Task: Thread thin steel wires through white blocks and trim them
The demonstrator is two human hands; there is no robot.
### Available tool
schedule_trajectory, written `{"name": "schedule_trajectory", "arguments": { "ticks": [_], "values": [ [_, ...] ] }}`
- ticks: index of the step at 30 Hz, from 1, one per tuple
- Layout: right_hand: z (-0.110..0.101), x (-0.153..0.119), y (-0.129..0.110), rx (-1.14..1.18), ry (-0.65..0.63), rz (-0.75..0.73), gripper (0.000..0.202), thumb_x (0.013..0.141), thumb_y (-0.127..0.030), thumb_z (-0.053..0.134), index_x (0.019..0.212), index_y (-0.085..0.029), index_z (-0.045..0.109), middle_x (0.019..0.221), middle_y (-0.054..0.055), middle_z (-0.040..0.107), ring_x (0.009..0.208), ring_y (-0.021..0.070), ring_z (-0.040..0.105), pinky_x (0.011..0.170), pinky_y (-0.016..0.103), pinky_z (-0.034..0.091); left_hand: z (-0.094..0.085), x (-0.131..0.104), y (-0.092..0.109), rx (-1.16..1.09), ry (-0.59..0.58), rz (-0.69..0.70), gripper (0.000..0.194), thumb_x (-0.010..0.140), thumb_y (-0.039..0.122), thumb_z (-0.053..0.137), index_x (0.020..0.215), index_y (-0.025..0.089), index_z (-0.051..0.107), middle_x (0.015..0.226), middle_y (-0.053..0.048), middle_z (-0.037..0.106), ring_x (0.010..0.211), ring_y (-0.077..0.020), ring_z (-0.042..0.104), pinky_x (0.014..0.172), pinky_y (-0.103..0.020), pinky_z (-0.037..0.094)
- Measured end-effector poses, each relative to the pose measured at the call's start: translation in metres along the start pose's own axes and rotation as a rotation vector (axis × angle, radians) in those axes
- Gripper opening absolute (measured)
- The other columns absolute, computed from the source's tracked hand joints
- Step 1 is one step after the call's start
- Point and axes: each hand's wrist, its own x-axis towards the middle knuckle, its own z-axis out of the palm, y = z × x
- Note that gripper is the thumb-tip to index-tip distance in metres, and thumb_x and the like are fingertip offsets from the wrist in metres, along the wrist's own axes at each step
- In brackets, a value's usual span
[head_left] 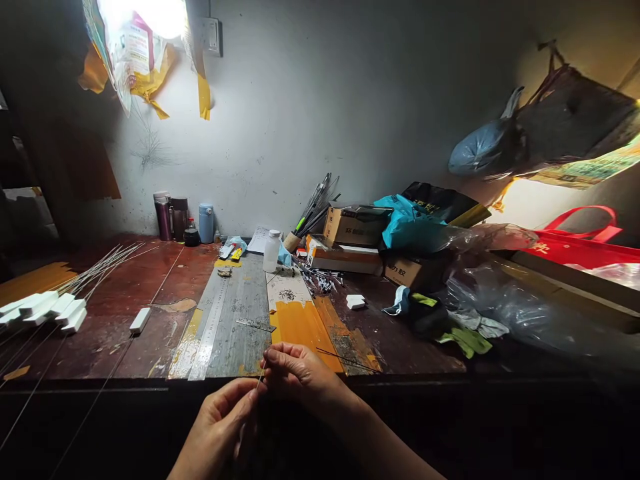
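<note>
Grey wall (325,100) behind, lamplight from the upper left, and before it a worn red-brown table (120,287), its varnish scuffed. Item, at the left: a cluster of white blocks (43,310), heaped together, with pale wires (105,263) reaching out behind and more running past the near edge. Item, beside these: one single block (141,321), apart from the heap, wire showing at both ends. Item, in hand: one thin wire (261,375), in front of the table's near edge, slanting between the left hand (215,420) and the right hand (300,373). We note both grips closed, thumb and fingers of each pinching the wire. Of its look we record a fine, pale, nearly straight length where it shows; its ends we cannot make out. As to stage, we judge the blocks with wires to be worked pieces, and the held length to be unfinished, since we see no block on it; how many remain, we cannot tell. Nearby we list a metal ruler (213,333), yellow tape (295,327), some dark rods (347,360) just beyond the right hand, and a few loose white pieces (356,302) farther right.
</note>
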Motion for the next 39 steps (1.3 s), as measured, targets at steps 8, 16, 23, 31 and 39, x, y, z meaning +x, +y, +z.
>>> {"name": "schedule_trajectory", "arguments": {
  "ticks": [8,16,23,31,39],
  "values": [
    [-0.0001,-0.0019,0.0009,-0.005,0.006,-0.01,0.037,0.064,-0.038,0.083,0.079,-0.009,0.066,0.077,0.003,0.065,0.058,0.0072,0.059,0.063,0.023,0.049,0.009,-0.0022,-0.002,0.05,0.125,0.034,0.045,0.058,0.051,0.079,0.086,0.016,0.076,0.063,-0.003,0.065,0.057,-0.0164,0.058,0.06,-0.028,0.048],
    [0.0017,-0.0037,0.0016,-0.061,0.015,-0.04,0.038,0.065,-0.041,0.081,0.079,-0.01,0.066,0.069,0.0,0.063,0.055,0.0066,0.056,0.06,0.022,0.047,0.0074,-0.0032,-0.0002,0.014,0.006,0.04,0.035,0.068,0.043,0.076,0.092,0.017,0.075,0.07,-0.004,0.068,0.067,-0.0175,0.06,0.067,-0.029,0.048],
    [-0.0027,-0.0019,0.0031,-0.009,0.0,-0.024,0.04,0.064,-0.043,0.082,0.079,-0.009,0.066,0.072,0.001,0.063,0.057,0.0071,0.057,0.064,0.024,0.049,0.0057,-0.0016,-0.0053,-0.009,0.036,0.027,0.032,0.069,0.041,0.076,0.09,0.017,0.074,0.069,-0.002,0.066,0.065,-0.0153,0.057,0.065,-0.026,0.045],
    [0.0008,-0.0036,0.0,-0.015,0.027,0.006,0.039,0.062,-0.041,0.084,0.078,-0.009,0.067,0.07,0.0,0.064,0.057,0.0072,0.059,0.065,0.023,0.049,0.0052,0.0,-0.0051,0.029,0.051,0.033,0.034,0.068,0.042,0.077,0.089,0.016,0.074,0.068,-0.002,0.066,0.067,-0.0162,0.059,0.063,-0.024,0.044],
    [-0.0045,-0.002,0.0031,-0.021,0.019,0.0,0.038,0.062,-0.039,0.084,0.079,-0.009,0.067,0.077,0.003,0.067,0.061,0.0082,0.061,0.067,0.025,0.051,0.0063,0.0002,-0.0081,0.002,0.059,0.015,0.034,0.066,0.043,0.078,0.088,0.018,0.075,0.065,-0.001,0.064,0.064,-0.0156,0.057,0.063,-0.025,0.044]
  ]
}}
